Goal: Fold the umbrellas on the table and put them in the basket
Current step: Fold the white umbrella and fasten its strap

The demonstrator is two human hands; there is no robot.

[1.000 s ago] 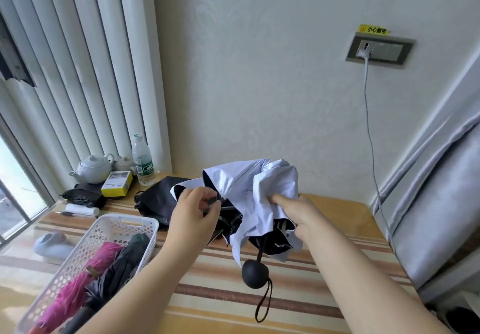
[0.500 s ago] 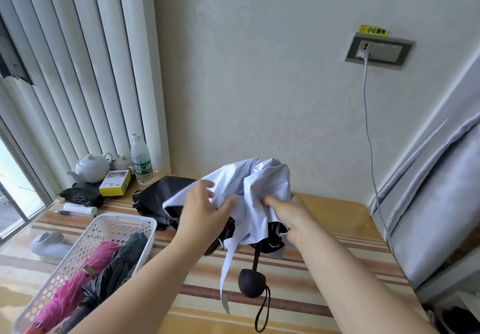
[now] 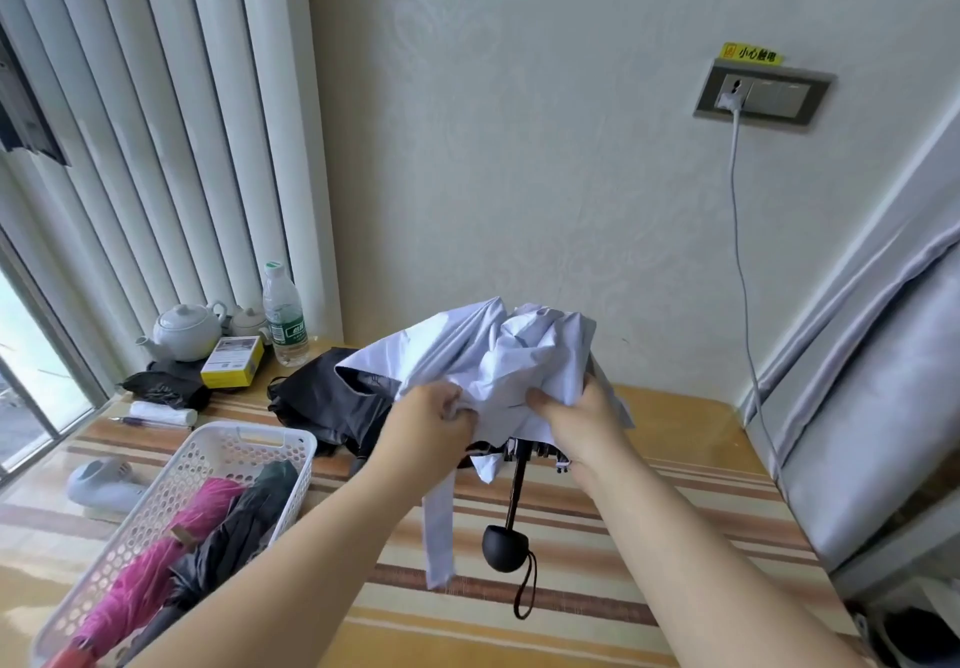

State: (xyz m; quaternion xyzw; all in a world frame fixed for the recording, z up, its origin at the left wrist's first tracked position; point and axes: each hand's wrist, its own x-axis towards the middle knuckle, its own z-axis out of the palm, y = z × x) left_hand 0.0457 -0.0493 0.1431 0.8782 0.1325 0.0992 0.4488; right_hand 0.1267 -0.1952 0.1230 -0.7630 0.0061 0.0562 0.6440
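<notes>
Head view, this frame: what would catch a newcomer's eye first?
The crumpled white umbrella held up mid-frame, gripped in its fabric by the left hand and right hand, its round black handle dangling below. Next, the white basket at lower left, with a pink umbrella and a dark umbrella inside. A black umbrella lies on the table behind.

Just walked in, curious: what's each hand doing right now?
Left hand: gripping the white umbrella fabric.
Right hand: gripping the same umbrella's canopy.
</notes>
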